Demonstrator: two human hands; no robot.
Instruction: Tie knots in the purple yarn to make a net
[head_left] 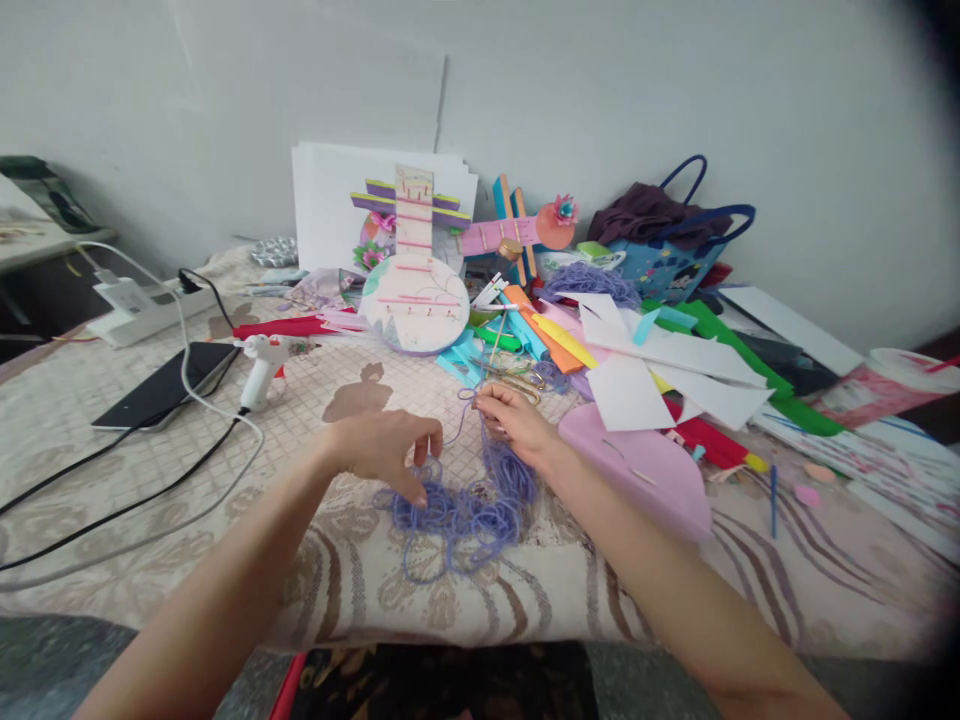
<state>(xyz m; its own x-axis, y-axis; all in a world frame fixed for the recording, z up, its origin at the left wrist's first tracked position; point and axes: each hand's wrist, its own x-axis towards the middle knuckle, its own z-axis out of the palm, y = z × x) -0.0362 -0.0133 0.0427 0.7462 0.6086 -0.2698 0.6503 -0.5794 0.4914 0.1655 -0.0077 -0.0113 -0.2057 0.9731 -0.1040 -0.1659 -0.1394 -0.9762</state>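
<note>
Head view: right hand pinches purple yarn while the left hand, fingers parted, hovers over the tangle.

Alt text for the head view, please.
The right hand pinches purple yarn; the left hand, half open, is over the tangle on a patterned tablecloth. A white glue gun and cut white paper lie nearby.

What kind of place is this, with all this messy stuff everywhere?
It looks like a craft table, maybe in a home or a classroom. You can tell from the purple yarn, the glue gun and the cut white paper.
</note>
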